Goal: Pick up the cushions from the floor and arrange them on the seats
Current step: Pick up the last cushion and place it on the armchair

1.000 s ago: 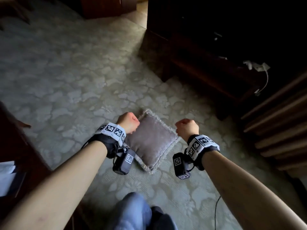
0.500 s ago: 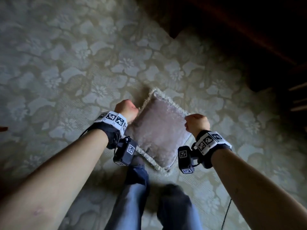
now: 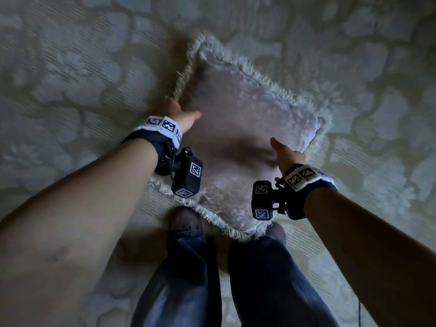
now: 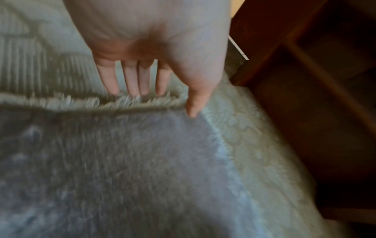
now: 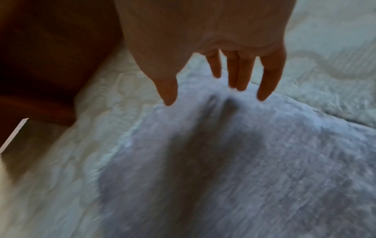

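fringed cushion lies on carpet between both spread, empty hands.

One cushion, two hands, two wrist cameras.

A single fringed cushion lies on one patterned carpet. Two hands reach to it, the left hand and the right hand, each wrist bearing one marker band with one black camera block. Two trouser legs and two feet stand below.
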A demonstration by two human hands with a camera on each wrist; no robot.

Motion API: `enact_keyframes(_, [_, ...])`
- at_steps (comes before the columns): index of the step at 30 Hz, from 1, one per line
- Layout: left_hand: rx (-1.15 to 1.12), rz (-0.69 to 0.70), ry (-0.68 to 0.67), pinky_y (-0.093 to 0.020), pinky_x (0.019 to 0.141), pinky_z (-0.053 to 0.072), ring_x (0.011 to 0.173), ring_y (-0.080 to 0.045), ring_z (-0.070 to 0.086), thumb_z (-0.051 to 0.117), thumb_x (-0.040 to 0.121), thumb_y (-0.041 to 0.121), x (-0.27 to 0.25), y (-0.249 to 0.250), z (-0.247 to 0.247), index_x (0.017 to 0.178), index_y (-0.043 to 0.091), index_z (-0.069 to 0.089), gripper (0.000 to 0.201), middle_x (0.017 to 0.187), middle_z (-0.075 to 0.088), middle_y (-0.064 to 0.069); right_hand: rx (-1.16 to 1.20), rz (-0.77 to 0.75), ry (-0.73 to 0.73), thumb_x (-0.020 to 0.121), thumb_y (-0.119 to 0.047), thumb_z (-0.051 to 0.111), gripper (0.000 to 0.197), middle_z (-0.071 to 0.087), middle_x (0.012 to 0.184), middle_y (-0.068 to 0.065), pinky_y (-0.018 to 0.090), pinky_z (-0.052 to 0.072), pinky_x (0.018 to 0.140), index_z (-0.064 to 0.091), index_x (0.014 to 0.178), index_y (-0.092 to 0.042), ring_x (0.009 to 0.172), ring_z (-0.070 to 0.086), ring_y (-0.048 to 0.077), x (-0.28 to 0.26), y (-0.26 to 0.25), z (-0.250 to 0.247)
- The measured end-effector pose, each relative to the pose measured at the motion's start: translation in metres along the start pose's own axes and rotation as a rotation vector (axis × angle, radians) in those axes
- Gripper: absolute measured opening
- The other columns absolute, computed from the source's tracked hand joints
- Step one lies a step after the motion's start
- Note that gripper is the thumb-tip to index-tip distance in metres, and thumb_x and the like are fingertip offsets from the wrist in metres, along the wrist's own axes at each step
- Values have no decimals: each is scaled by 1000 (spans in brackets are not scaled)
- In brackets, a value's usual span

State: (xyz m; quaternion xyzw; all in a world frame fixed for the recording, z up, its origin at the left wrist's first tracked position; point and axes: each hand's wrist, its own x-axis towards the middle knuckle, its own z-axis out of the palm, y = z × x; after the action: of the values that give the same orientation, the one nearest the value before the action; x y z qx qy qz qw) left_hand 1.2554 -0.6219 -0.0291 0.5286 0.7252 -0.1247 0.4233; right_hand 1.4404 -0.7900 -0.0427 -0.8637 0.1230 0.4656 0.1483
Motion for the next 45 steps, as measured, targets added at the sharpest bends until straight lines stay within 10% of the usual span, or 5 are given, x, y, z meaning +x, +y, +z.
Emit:
enact_keyframes(7, [70, -44, 57, -35, 115, 30, 137, -26, 42, 64, 37, 92, 62, -42, 62, 150, 18, 28, 140, 152, 40, -2, 78, 163, -1, 22, -96, 61, 162, 36, 153, 16, 44, 33, 115, 23, 152, -8, 135, 43, 37, 92, 48, 44])
enact_keyframes(11, [-23, -7, 65, -28, 110, 34, 132, -21, 48, 69, 56, 79, 66, -32, 83, 145, 17, 40, 112, 146, 48, 0, 173, 117, 23, 45, -81, 74, 135, 47, 145, 13, 36, 35, 113, 30, 147, -6, 129, 51, 33, 107, 50, 37])
enact_keyframes(16, [-109, 53, 235, -37, 102, 47, 113, -21, 64, 61, 24, 96, 14, -10, 61, 123, 20, 63, 124, 123, 68, 1, 266, 61, 44, 62, -71, 76, 97, 64, 126, 10, 25, 44, 93, 52, 132, -8, 114, 62, 29, 66, 47, -14])
enact_keyframes(32, [-127, 409, 179, -37, 88, 50, 105, -35, 64, 73, 53, 76, -371, 229, -42, 109, 8, 66, 89, 116, 68, -18, 763, 19, 379, 46, -72, 82, 101, 65, 122, 13, 37, 47, 103, 57, 122, -10, 114, 62, 32, -212, 67, -375])
enact_keyframes(45, [43, 898, -145, -39, 102, 42, 119, -34, 57, 72, 52, 78, -704, 217, -27, 121, 1, 59, 103, 129, 60, -19, 1229, 121, 821, 52, -76, 77, 111, 58, 136, 13, 33, 42, 108, 50, 136, -8, 125, 56, 30, -443, 328, -512])
